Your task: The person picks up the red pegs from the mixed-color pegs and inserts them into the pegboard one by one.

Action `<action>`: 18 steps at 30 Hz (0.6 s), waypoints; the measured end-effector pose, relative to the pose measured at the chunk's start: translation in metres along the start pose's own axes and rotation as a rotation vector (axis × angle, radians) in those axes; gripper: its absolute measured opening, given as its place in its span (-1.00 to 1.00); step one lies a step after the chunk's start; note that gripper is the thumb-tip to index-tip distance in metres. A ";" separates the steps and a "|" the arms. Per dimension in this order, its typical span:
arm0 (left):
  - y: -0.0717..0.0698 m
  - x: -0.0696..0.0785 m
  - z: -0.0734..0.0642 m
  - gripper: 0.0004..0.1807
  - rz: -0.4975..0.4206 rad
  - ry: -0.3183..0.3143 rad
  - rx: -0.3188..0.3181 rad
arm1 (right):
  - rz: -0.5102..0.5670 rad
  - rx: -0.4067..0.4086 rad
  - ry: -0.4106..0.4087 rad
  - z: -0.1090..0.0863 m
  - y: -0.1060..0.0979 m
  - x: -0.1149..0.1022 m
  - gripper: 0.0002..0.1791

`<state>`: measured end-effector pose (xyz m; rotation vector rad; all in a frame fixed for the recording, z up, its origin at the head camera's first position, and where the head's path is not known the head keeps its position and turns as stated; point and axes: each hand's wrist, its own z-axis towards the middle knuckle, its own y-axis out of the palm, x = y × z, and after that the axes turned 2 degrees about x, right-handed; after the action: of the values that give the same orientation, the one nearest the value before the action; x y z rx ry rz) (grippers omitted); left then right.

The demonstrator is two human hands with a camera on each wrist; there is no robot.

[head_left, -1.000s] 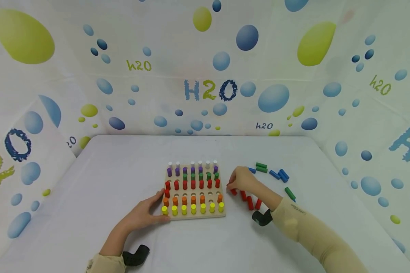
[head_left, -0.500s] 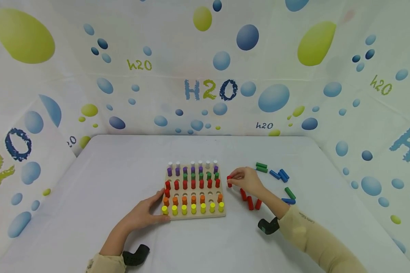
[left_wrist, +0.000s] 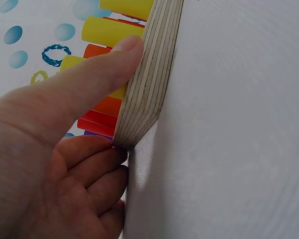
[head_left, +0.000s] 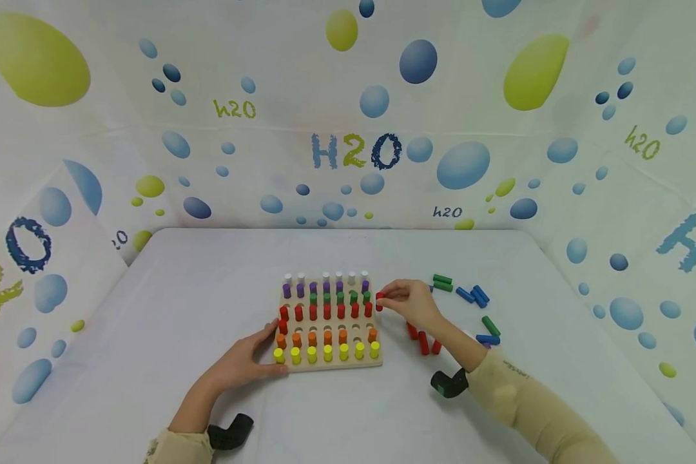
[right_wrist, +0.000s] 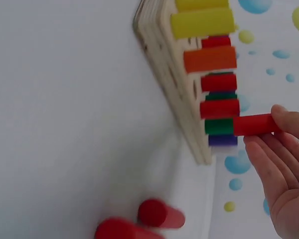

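Observation:
A wooden pegboard (head_left: 338,367) stands on the table, with upright pegs in rows of white, purple, green, red, orange and yellow from back to front. My left hand (head_left: 240,362) holds its front left corner; in the left wrist view the thumb (left_wrist: 124,55) lies on the layered front edge and the other fingers bend against the side. Between thumb and fingertips my right hand (head_left: 414,303) pinches a red peg (right_wrist: 253,124), upright just beyond the board's right edge, level with the green row. Several holes show bare, most of them in the row behind the orange pegs.
Right of the board lie several loose red pegs (head_left: 423,343), partly behind the right hand. Farther right are loose blue pegs (head_left: 480,296) and green pegs (head_left: 443,283). A patterned sheet (head_left: 348,96) rises behind the white table (head_left: 220,270).
The right hand has lifted a red peg from the loose ones, turned it upright and carried it left to the board's edge. The left hand has stayed at the corner.

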<state>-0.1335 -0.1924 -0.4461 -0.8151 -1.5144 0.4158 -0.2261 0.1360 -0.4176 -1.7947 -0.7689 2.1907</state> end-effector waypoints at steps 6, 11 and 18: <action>0.001 0.000 0.001 0.09 -0.008 0.003 0.001 | 0.067 -0.030 -0.034 0.000 0.012 -0.017 -0.81; 0.000 0.002 0.000 0.08 0.000 -0.003 0.004 | 0.098 -0.057 -0.053 0.002 0.026 -0.027 -0.81; -0.001 0.003 -0.002 0.08 0.009 -0.002 0.000 | 0.105 -0.104 -0.070 0.006 0.051 -0.042 -0.80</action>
<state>-0.1318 -0.1913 -0.4435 -0.8216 -1.5129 0.4233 -0.2135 0.0719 -0.4071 -1.8553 -0.8359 2.3319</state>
